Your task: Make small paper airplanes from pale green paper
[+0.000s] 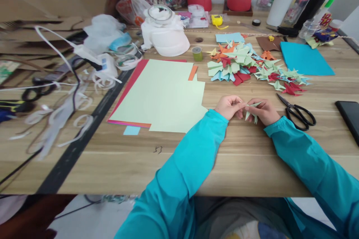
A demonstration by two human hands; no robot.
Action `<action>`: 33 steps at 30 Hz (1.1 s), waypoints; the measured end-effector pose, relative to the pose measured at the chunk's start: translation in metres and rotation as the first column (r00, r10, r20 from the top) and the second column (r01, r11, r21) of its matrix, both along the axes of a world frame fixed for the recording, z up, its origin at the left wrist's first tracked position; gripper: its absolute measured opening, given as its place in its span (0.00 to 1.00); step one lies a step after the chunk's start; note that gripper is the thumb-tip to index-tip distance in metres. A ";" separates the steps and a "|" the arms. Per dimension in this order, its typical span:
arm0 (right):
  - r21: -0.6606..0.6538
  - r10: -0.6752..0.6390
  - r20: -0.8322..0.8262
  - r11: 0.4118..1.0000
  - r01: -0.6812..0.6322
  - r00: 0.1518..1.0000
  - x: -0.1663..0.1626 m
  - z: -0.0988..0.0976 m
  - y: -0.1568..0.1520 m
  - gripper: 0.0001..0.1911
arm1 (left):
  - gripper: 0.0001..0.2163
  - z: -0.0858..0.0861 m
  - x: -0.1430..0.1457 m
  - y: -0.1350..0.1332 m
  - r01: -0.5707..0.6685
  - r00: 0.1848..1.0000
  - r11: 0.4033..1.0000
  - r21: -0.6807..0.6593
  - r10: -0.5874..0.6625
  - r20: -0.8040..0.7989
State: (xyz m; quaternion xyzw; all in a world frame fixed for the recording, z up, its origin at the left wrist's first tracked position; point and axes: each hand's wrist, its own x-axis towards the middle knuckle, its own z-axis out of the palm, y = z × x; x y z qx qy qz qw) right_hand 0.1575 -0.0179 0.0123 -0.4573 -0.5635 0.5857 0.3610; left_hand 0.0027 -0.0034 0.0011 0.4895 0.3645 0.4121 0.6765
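Here, the left fingers (239, 107) and right fingers (260, 111) pinch closely on a folded pale-green paper piece (248, 114).

Right of the scissors (300, 115), my view cut off a phone (349, 120); left of them, fingers (261, 111) partly hid folded paper (254, 105).

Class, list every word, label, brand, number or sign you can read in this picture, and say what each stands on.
"53", or strokes much like it: dark handwritten-looking marks on the wooden table.
Red-and-white wrapper: possible lettering, too blurred to read.
Purple packet: any print is too small to read.
I can read no brand or word anywhere.
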 end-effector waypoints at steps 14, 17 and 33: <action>-0.029 -0.044 -0.112 0.999 0.041 0.993 0.003 -0.007 0.003 0.14 | 0.11 0.000 -0.002 0.002 0.074 0.995 0.993 -0.092 -0.068 0.067; -0.030 -0.046 -0.120 0.999 0.043 0.992 0.003 -0.008 0.003 0.14 | 0.11 -0.001 -0.003 0.003 0.085 0.993 0.990 -0.109 -0.074 0.095; 0.004 -0.027 -0.063 1.000 0.027 0.998 0.001 -0.005 0.001 0.15 | 0.14 -0.002 0.000 0.002 -0.024 0.998 0.997 -0.072 0.029 0.060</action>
